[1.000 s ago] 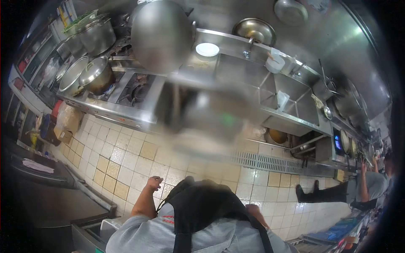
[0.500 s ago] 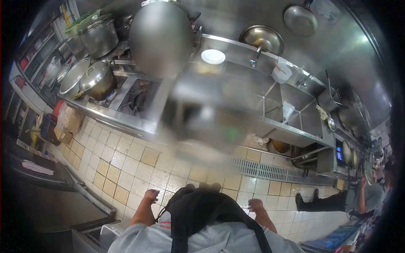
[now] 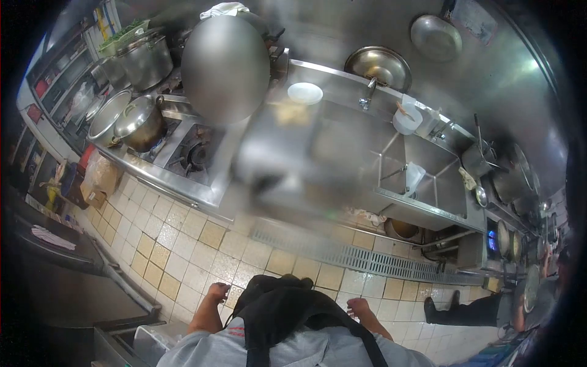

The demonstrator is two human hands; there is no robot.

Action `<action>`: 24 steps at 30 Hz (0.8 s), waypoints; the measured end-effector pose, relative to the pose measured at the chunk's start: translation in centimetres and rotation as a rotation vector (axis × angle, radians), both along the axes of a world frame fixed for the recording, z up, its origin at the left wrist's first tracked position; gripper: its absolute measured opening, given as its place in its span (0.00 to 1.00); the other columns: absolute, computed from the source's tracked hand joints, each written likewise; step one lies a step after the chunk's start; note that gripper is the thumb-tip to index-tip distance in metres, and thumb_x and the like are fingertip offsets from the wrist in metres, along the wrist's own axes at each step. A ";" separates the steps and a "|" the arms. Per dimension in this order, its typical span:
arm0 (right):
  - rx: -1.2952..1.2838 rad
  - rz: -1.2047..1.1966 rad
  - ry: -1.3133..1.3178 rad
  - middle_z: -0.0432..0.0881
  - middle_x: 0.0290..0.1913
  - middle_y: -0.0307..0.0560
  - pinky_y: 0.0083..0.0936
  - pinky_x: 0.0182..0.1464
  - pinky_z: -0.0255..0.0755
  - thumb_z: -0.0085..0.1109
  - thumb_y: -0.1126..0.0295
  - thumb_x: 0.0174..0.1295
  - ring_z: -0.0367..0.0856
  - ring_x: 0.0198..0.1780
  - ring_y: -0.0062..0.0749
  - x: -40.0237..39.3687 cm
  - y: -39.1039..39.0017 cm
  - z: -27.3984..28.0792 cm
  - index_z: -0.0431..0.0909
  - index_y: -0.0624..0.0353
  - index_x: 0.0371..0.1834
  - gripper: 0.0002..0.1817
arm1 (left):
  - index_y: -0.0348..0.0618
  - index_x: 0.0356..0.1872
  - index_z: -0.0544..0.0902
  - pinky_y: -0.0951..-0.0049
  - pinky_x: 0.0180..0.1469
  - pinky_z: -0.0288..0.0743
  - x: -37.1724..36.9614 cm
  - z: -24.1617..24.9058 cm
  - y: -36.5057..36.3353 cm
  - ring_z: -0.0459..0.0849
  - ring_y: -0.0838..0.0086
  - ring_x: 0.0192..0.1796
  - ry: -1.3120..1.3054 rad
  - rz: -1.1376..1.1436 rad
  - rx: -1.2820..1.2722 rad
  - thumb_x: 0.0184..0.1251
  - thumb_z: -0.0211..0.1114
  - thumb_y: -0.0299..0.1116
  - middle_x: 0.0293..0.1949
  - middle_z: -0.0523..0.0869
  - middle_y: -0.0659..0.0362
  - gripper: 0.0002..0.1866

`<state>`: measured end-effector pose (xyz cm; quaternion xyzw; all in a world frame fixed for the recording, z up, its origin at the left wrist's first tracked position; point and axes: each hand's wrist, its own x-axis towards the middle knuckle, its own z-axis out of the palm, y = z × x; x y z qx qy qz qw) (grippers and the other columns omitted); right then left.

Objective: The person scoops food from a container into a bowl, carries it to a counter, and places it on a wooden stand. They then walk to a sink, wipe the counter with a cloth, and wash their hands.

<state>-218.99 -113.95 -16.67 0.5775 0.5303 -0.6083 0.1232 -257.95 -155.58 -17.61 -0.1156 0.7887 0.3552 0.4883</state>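
Observation:
My left hand (image 3: 218, 292) hangs beside the black apron (image 3: 290, 312), above the tiled floor. Its fingers are loosely bent and slightly apart, with nothing visible in them. On the other side of the apron hangs my right hand (image 3: 358, 306), fingers also relaxed and bent, holding nothing that I can see. Neither hand touches any kitchenware. Ahead of me is a steel counter, where a white plate (image 3: 304, 93) lies. A smeared patch hides the middle of the counter, and a round blur covers part of the stove.
To the left, a lidded pot (image 3: 139, 125) stands on the stove near an open burner (image 3: 197, 154). A sink (image 3: 437, 174) is at the right. A floor drain grate (image 3: 367, 258) crosses the tiles. Another person's legs (image 3: 468, 310) reach in from the right.
The view has shifted slightly, bringing more of the burner and drain grate into sight. My right hand appears a little further left and lower. Both hands stay without anything visible in them.

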 end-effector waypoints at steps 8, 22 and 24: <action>-0.092 -0.181 -0.150 0.79 0.29 0.46 0.31 0.21 0.75 0.49 0.68 0.61 0.82 0.26 0.35 4.9 0.2 -1.7 0.75 0.58 0.33 0.07 | 0.38 0.48 0.77 0.66 0.23 0.73 -0.2 -0.4 0.4 0.81 0.68 0.25 -0.100 -0.020 -0.031 0.60 0.61 0.45 0.35 0.82 0.55 0.22; 0.432 0.464 -0.136 0.82 0.33 0.49 0.39 0.39 0.75 0.63 0.71 0.40 0.81 0.39 0.43 -4.4 -9.4 0.0 0.80 0.57 0.31 0.11 | 0.41 0.53 0.73 0.63 0.29 0.73 -14.3 -1.6 -2.0 0.81 0.60 0.32 0.125 -0.410 0.283 0.60 0.59 0.42 0.41 0.80 0.54 0.22; 0.412 0.398 -0.191 0.81 0.33 0.50 0.39 0.40 0.75 0.63 0.71 0.39 0.81 0.39 0.44 -5.7 -11.7 3.0 0.80 0.56 0.31 0.12 | 0.42 0.51 0.73 0.63 0.30 0.72 -14.6 -1.1 -2.5 0.80 0.61 0.31 0.088 -0.544 0.139 0.60 0.59 0.43 0.40 0.79 0.55 0.22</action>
